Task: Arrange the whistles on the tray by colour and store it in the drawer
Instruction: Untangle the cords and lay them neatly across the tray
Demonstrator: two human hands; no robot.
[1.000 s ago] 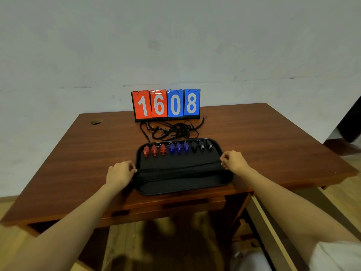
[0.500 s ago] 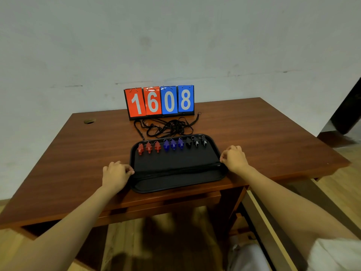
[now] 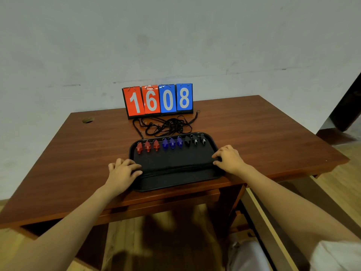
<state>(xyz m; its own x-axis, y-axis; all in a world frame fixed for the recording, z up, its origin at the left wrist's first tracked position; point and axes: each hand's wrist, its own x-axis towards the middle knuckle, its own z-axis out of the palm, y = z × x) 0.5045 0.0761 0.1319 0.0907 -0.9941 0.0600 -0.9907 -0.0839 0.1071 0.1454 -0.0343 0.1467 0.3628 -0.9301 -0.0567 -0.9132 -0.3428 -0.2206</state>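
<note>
A black tray (image 3: 175,180) lies at the near edge of the brown table (image 3: 263,137). Along its far side stands a row of whistles: three red whistles (image 3: 147,147) on the left, three blue whistles (image 3: 172,143) in the middle, three black whistles (image 3: 195,141) on the right. My left hand (image 3: 123,171) rests on the tray's left rim with fingers curled over it. My right hand (image 3: 228,158) grips the right rim. A drawer (image 3: 273,222) stands pulled out below the table at the right.
A scoreboard (image 3: 158,99) reading 1608 stands at the table's back edge. A tangle of black lanyards (image 3: 166,126) lies between it and the tray. A cable hole (image 3: 88,120) sits at the back left. Wooden floor lies below.
My left hand has shifted right onto the tray's left rim. My right hand stays on the right rim. The view has tipped slightly.
</note>
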